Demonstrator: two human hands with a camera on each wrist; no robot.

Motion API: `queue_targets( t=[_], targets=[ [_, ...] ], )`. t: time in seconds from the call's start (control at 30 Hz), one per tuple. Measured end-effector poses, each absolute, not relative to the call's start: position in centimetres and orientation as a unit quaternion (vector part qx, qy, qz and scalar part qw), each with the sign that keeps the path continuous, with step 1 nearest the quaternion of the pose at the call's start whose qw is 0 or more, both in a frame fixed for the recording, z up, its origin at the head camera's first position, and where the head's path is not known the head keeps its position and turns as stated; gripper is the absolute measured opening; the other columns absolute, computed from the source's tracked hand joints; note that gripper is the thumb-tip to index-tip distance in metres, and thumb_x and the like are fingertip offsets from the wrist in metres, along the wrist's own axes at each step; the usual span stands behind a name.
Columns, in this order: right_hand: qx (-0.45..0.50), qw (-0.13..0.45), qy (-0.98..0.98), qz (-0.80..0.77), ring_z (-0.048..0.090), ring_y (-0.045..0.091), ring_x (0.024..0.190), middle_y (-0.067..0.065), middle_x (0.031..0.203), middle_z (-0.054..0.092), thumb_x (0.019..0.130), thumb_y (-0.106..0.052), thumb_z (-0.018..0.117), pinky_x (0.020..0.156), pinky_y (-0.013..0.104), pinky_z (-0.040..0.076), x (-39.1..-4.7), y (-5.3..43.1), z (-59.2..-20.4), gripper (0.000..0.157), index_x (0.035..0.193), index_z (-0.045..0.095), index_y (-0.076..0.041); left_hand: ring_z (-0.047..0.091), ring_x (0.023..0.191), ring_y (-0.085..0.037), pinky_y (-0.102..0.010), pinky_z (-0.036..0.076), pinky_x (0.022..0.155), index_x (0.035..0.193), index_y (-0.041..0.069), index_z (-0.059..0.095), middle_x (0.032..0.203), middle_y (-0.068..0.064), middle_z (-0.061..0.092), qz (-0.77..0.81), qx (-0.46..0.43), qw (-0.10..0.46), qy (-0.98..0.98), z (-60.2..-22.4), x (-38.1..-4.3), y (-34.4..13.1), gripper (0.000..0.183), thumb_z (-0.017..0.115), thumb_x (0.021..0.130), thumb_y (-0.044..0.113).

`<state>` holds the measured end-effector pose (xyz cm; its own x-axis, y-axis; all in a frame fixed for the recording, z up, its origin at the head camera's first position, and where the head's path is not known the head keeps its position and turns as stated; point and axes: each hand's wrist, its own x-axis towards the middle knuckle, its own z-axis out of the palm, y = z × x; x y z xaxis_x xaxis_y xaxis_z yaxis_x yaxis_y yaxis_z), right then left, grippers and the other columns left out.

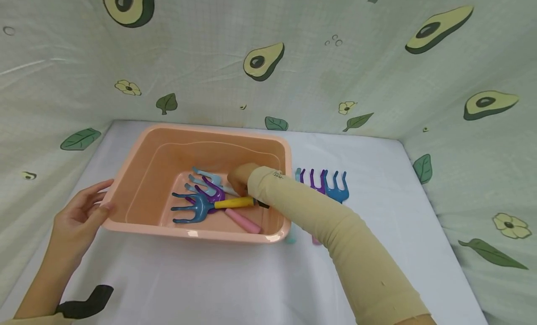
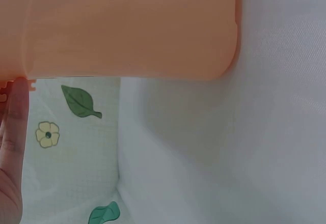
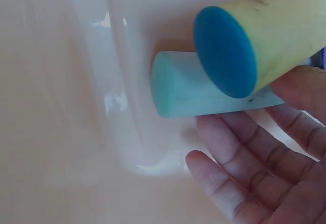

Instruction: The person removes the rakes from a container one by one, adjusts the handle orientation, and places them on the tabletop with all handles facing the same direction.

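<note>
My left hand [image 1: 81, 213] grips the left rim of a peach plastic basin [image 1: 138, 231], thumb at the edge and fingers outside. The right hand [image 1: 240, 178] reaches into the basin; in the right wrist view its thumb and fingers lie about the pale mint handle [image 3: 188, 89] of a light-blue hand rake [image 1: 214, 178]. Beside it lies a blue hand rake [image 1: 199, 208] with a yellow handle [image 3: 277, 35], above the mint one. A purple hand rake [image 1: 217, 194] lies partly under the blue one, and a pink handle [image 1: 243, 221] shows near the front wall.
Right of the basin, more hand rakes lie on the white table [image 1: 377, 199]: a blue one [image 1: 337, 189], a purple one [image 1: 318, 184] and a light-blue one, partly hidden by the right sleeve [image 1: 327, 222]. Patterned cloth [image 1: 201, 73] hangs behind and at both sides.
</note>
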<state>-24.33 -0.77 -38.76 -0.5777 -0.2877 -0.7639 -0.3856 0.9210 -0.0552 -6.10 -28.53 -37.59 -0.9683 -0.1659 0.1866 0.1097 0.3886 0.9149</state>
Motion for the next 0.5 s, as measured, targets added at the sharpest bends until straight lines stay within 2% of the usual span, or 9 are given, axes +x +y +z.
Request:
queue_targets(
  t=[0.1, 0.23, 0.5],
  targets=[
    [-0.186, 0.408, 0.892, 0.056, 0.028, 0.013, 0.052, 0.000, 0.064, 0.032, 0.072, -0.002, 0.056, 0.044, 0.022, 0.025, -24.1, -0.7, -38.7, 0.019, 0.065, 0.045, -0.016, 0.059, 0.086, 0.008, -0.004, 0.046, 0.070, 0.136, 0.009, 0.046, 0.106, 0.016, 0.058, -0.560, 0.015, 0.124, -0.819, -37.6, -6.1, -28.6, 0.049, 0.055, 0.089, -0.003],
    [-0.112, 0.416, 0.903, -0.001, 0.021, 0.015, 0.052, -0.001, 0.057, 0.023, 0.065, 0.002, 0.050, 0.044, 0.024, 0.019, -23.8, -0.4, -38.6, 0.026, 0.052, 0.037, -0.017, 0.058, 0.085, 0.010, -0.003, 0.046, 0.069, 0.137, 0.012, 0.045, 0.106, 0.019, 0.057, -0.532, 0.027, 0.122, -0.838, -37.6, -6.1, -28.5, 0.050, 0.055, 0.090, -0.001],
    [-0.176, 0.414, 0.893, 0.016, 0.024, 0.014, 0.052, -0.001, 0.058, 0.028, 0.066, 0.001, 0.053, 0.045, 0.023, 0.021, -23.8, -0.1, -37.6, 0.024, 0.052, 0.043, -0.016, 0.057, 0.085, 0.011, -0.003, 0.046, 0.068, 0.138, 0.013, 0.045, 0.105, 0.022, 0.055, -0.507, 0.037, 0.124, -0.852, -37.7, -6.1, -28.4, 0.050, 0.055, 0.090, 0.002]
  ],
)
